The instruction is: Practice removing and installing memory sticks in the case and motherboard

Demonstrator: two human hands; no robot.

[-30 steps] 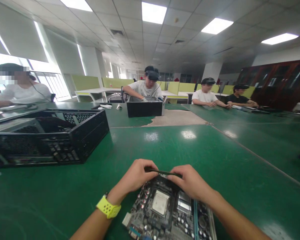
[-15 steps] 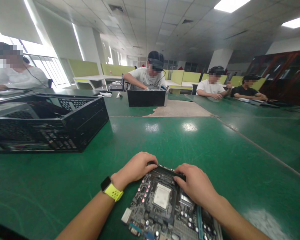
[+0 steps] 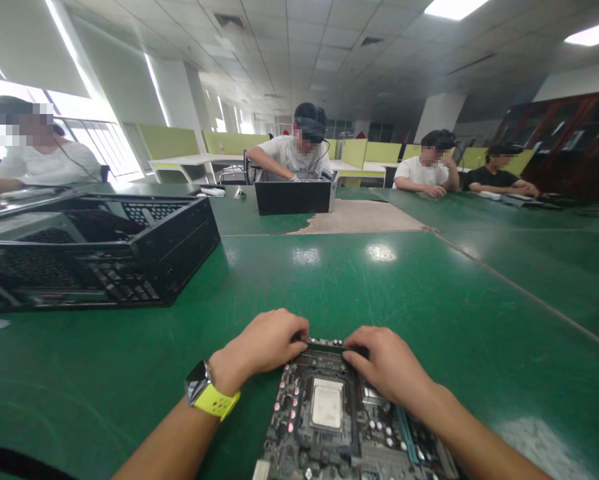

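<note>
Pinching one thin, straight green memory stick at its two ends, two bare hands, the left hand and right hand, nearly close thumb to fingers at lower centre of the frame. The stick lies along the far edge of one dark motherboard bearing one pale square processor. Beyond, I see two computer cases, one black at left, another at upper centre, and four people around the green table.
</note>
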